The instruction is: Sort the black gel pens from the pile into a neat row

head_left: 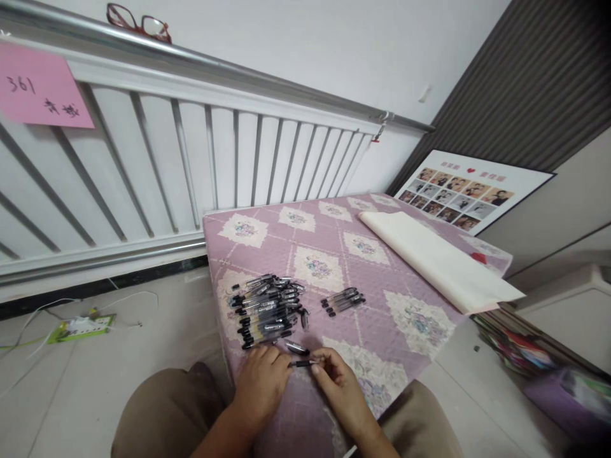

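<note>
At the far left a pink note (42, 89) with handwriting is stuck on the white radiator (191, 159), and red-framed glasses (139, 24) lie on the ledge above it. Below, on the pale floor, a green leaflet (82, 326) lies among thin white cables. The table with the purple quilted cloth (382, 280) stands in front of the radiator, and on its near left part lies a heap of pens (268, 308), black-capped and clear-bodied, piled across one another. Near the table's front edge the left hand (261, 381) rests palm down on the cloth, its fingers curled and pinched on one end of a single pen (302, 363) that lies level between both hands. One loose pen cap (296, 347) lies just beyond that pen, near the heap. The right hand (340, 385) meets the pen from the other side, thumb and forefinger closed on its right end, the other fingers bent loosely. Farther back, apart from the heap, a small group of pens (344, 300) lies side by side. To the right a cream sheet of paper (439, 261) stretches along the table's far edge, and a framed photo collage (470, 191) leans against the wall. At the far right, stacked books (518, 346) sit on the floor.
</note>
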Tool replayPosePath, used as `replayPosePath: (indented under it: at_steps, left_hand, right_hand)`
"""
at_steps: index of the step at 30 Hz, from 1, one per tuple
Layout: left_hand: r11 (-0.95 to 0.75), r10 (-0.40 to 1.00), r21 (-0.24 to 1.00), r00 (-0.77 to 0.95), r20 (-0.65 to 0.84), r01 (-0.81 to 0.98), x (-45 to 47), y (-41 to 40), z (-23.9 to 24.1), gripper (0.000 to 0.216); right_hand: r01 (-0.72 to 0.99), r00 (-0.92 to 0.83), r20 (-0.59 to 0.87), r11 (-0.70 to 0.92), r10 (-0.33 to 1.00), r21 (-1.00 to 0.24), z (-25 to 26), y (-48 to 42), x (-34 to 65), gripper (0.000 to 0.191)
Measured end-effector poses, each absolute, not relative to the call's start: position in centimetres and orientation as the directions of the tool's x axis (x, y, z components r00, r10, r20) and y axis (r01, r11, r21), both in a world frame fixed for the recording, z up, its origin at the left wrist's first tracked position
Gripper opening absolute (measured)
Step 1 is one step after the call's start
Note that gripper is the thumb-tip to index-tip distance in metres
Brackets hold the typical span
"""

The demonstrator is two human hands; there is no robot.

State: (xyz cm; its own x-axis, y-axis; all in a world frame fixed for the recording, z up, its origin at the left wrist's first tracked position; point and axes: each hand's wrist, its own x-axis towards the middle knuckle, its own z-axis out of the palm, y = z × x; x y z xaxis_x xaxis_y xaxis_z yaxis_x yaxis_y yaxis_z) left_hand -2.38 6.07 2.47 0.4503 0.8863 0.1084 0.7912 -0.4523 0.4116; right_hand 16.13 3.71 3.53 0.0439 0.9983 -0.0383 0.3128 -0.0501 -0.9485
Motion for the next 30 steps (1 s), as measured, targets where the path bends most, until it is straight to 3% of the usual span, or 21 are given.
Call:
replayPosePath:
  at_steps: [30]
  left_hand:
    - [-0.443,0.888,0.431,0.452,0.089,0.786,-2.44,6.15,2.39,0.011]
  right_hand:
    - [0.439,0.020,-0.037,-0.042,0.999,-0.898,3.50,4.02,15.98,0.024]
